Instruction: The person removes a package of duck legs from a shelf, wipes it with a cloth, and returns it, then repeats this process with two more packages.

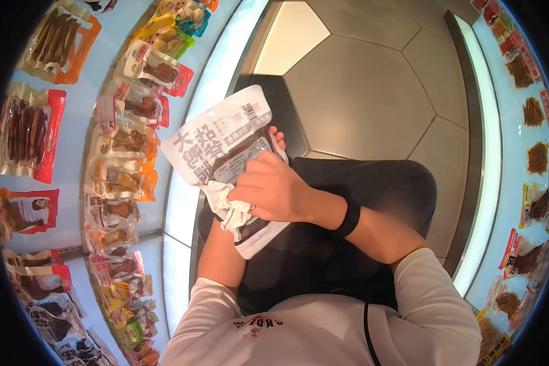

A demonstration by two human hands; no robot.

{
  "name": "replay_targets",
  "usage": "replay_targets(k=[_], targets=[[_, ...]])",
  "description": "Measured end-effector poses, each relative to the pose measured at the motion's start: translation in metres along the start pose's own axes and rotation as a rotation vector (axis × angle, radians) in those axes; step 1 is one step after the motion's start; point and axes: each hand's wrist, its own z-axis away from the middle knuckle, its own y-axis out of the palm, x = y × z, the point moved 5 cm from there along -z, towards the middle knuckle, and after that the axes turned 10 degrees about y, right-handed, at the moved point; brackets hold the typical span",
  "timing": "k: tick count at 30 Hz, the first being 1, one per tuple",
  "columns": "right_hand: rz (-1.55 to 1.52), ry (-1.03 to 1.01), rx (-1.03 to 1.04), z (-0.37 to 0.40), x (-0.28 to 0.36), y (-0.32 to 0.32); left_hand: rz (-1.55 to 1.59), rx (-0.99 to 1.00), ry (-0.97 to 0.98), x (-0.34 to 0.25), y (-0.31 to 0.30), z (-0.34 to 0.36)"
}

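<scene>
A white snack pouch point(195, 137) with dark Chinese lettering and a brown see-through window is held at a tilt above my lap. My left hand point(278, 138) supports it from behind; only the fingertips show past its right edge, and the palm is hidden. Across the pouch's front lies my right hand point(273, 188), its fingers bunched around a crumpled white cloth point(226, 206). That cloth presses on the lower part of the pouch and covers some of its window.
Lit shelves on my left carry rows of packaged snacks point(126, 137), with larger pouches point(29, 131) beyond. More packets point(537, 157) line a shelf on the right. Between the lit shelf edges runs a tiled floor point(363, 91). My dark-trousered legs point(372, 189) are folded beneath the pouch.
</scene>
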Motion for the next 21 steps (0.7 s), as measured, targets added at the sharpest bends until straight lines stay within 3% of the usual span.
replay_targets(k=[2,5,9,12,14,17,18,19,21], targets=[[0.023,-0.004,-0.055,0.004,-0.001,0.000,-0.098,-0.057,0.009,0.005,0.010,0.006],[0.016,0.029,-0.118,0.003,-0.004,-0.003,-0.170,0.069,0.047,0.010,0.015,0.004],[0.032,0.095,-0.159,-0.003,-0.015,-0.015,-0.100,0.294,-0.059,0.013,0.043,0.008],[-0.016,0.172,-0.241,-0.007,-0.030,-0.024,-0.198,0.254,0.155,0.007,0.038,-0.005],[-0.015,0.260,-0.268,-0.010,-0.033,-0.034,-0.042,0.329,0.155,0.004,0.048,0.001],[0.136,0.365,-0.342,-0.010,-0.050,-0.047,-0.095,0.048,0.313,-0.014,0.023,0.006],[0.178,0.423,-0.362,-0.009,-0.059,-0.050,-0.063,0.157,0.310,-0.013,0.043,0.012],[0.221,0.482,-0.382,-0.006,-0.064,-0.053,-0.145,0.108,0.354,-0.012,0.033,0.013],[0.195,0.401,-0.355,-0.003,-0.049,-0.042,-0.307,0.017,0.441,-0.008,0.007,0.011]])
